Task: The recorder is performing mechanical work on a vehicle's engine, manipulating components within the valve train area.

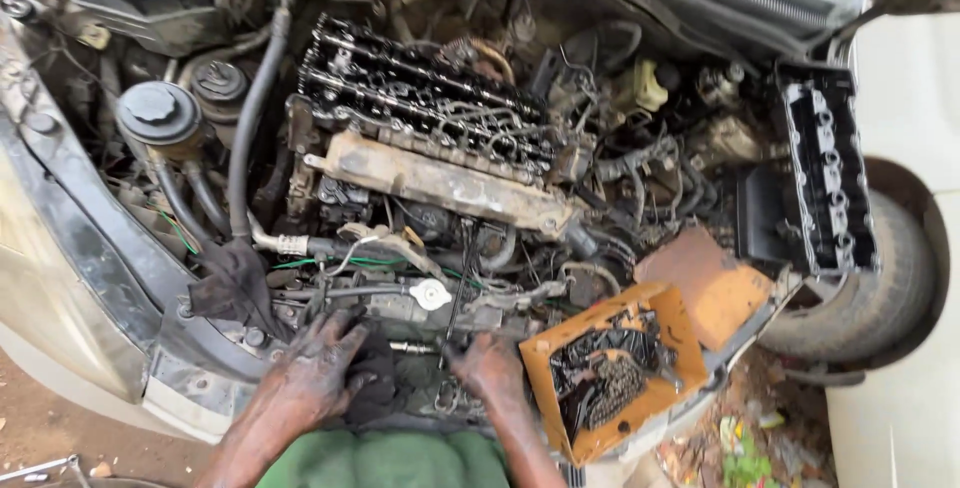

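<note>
Oil-blackened left hand (318, 360) lies flat, fingers spread, on greasy engine parts, holding nothing. Beside it, the grimy right hand (487, 363) curls closed around a thin dark metal rod (458, 288) rising upright above it. Just right of that hand sits an orange cardboard box (612, 368) of black chain.

Head view: worn on the head, looking steeply down, close over the engine bay (430, 148).
Shared: single view only.
</note>
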